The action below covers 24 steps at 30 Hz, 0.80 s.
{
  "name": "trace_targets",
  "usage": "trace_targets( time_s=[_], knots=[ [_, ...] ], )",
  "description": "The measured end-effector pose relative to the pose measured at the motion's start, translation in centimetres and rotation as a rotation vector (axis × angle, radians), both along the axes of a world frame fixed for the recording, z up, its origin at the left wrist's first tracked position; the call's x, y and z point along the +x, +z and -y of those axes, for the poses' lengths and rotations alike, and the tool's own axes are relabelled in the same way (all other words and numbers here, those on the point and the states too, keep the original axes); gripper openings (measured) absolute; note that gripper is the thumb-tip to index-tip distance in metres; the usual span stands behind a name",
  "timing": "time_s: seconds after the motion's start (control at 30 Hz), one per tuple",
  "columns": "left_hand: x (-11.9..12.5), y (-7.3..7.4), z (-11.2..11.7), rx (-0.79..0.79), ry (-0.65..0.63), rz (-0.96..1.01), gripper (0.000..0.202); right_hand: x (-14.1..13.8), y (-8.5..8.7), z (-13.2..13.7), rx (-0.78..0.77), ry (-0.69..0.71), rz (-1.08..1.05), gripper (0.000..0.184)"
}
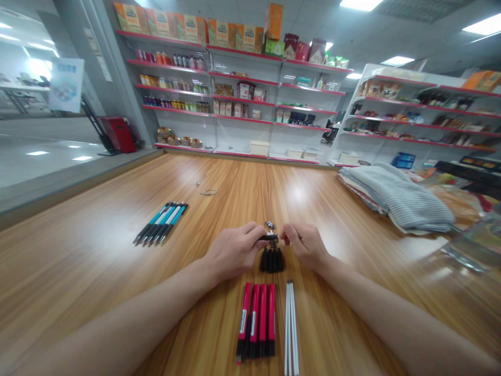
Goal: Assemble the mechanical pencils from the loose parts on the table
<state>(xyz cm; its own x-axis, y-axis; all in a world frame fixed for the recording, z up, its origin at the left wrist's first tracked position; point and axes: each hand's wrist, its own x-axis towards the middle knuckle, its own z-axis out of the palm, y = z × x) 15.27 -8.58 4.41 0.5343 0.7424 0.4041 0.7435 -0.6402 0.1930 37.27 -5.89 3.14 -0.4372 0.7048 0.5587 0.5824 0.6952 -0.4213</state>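
Observation:
My left hand [237, 250] pinches a black pen grip section [268, 237] that lies crosswise and points to the right. Close to its tip, my right hand [307, 245] has thumb and fingers pressed together; whatever they hold is too small to name. Several black grip sections [272, 260] lie in a row just below the hands. Small metal parts [270, 225] are scattered right behind the held piece, partly hidden. Nearer to me lie several pink pen barrels [263, 318] with black ends, and to their right a few thin white refills [290, 329].
Several blue pens [162, 223] lie side by side at the left of the wooden table [117, 292]. A thin ring [209, 192] is farther back. Folded cloths [399, 196] and a clear container [472, 240] are at the right. Stocked shelves [242, 117] stand beyond.

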Motion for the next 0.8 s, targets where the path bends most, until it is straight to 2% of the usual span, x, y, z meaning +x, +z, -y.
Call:
trace_targets(
  time_s=[0.1, 0.37, 0.63, 0.8],
  knots=[
    [-0.1, 0.1, -0.2, -0.020, 0.049, 0.022, 0.025, 0.7, -0.2, -1.1, -0.012, -0.099, 0.009, 0.017],
    [-0.2, -0.4, -0.6, -0.067, 0.118, 0.027, 0.026, 1.0, -0.8, -1.8, -0.033, -0.089, 0.171, 0.028],
    [-0.2, -0.5, -0.7, -0.099, 0.149, 0.031, 0.027, 0.9, -0.7, -1.6, -0.051, -0.127, 0.209, 0.026],
    [-0.2, -0.4, -0.6, -0.094, 0.145, 0.006, 0.026, 0.9, -0.6, -1.7, -0.057, -0.123, 0.219, 0.017]
  ],
)
